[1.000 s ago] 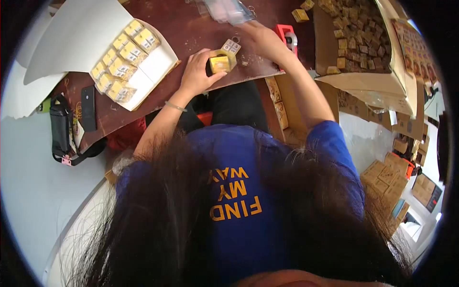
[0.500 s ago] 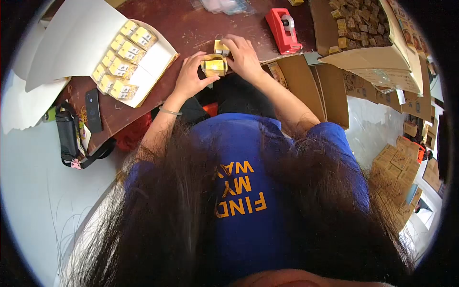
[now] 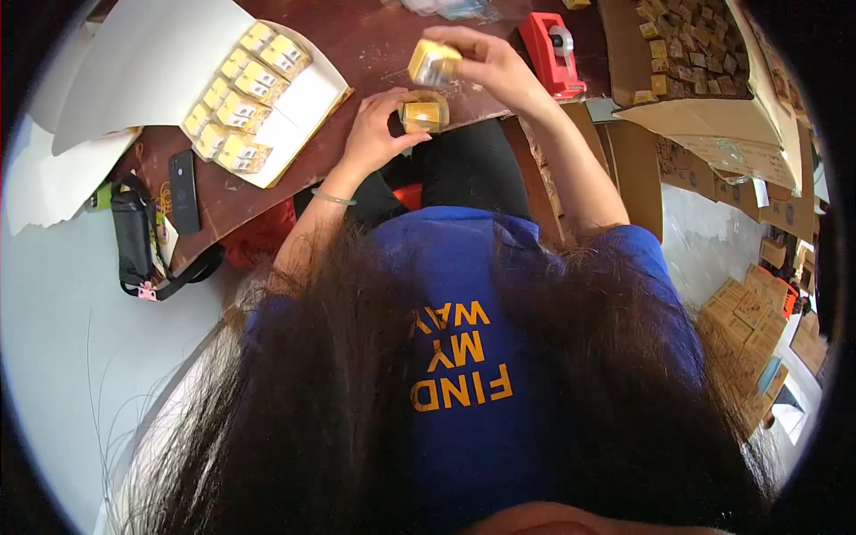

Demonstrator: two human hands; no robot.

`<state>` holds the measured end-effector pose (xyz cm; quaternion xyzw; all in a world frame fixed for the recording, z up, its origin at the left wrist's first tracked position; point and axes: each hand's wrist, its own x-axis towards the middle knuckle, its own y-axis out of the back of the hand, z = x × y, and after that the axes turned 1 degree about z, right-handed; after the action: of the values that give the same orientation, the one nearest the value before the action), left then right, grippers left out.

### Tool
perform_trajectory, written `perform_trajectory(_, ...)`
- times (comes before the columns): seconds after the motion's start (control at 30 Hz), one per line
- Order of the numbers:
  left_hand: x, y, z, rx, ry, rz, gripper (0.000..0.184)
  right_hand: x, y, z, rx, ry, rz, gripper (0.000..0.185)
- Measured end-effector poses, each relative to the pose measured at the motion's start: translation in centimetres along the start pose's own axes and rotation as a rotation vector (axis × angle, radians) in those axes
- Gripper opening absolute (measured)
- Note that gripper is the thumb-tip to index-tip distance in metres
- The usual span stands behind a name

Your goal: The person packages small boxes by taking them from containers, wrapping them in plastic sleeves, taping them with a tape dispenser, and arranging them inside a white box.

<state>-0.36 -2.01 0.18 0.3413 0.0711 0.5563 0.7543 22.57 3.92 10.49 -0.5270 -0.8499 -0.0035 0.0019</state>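
At the table's near edge, my left hand point(image 3: 376, 134) curls its thumb and fingers round a small yellow box point(image 3: 423, 116). Clear, rounded plastic surrounds that box; I cannot tell exactly what kind it is. My right hand point(image 3: 501, 73) pinches another small yellow-and-white box point(image 3: 433, 62) by its right end, raised above the table and slightly blurred. To the left lies an open white carton point(image 3: 308, 89) with its lid folded back. Rows of small yellow-and-white boxes point(image 3: 241, 109) fill its left part, and bare white base shows on the right.
A red tape dispenser point(image 3: 555, 58) stands right of my right hand. Beyond it, a large cardboard box point(image 3: 713, 120) holds many small boxes. Clear plastic bags point(image 3: 455, 7) lie at the back. A phone point(image 3: 183, 192) and black bag point(image 3: 134, 232) are at the left edge.
My right hand has risen away from my left hand, lifting the second small box off the table. My left hand stays around its box. The whole view has shifted slightly.
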Motion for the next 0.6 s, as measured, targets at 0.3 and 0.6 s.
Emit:
perform_trajectory(0.3, 0.0, -0.2, 0.5, 0.039, 0.048, 0.047, 0.065, -4.8, -3.3, 1.4, -0.15, -0.019, 0.197, 0.038)
perform_trajectory(0.6, 1.5, 0.9, 2.1, -0.563, 0.365, 0.003, 0.052, -3.1, -4.6, 4.4, 0.109, -0.278, 0.175, 0.029)
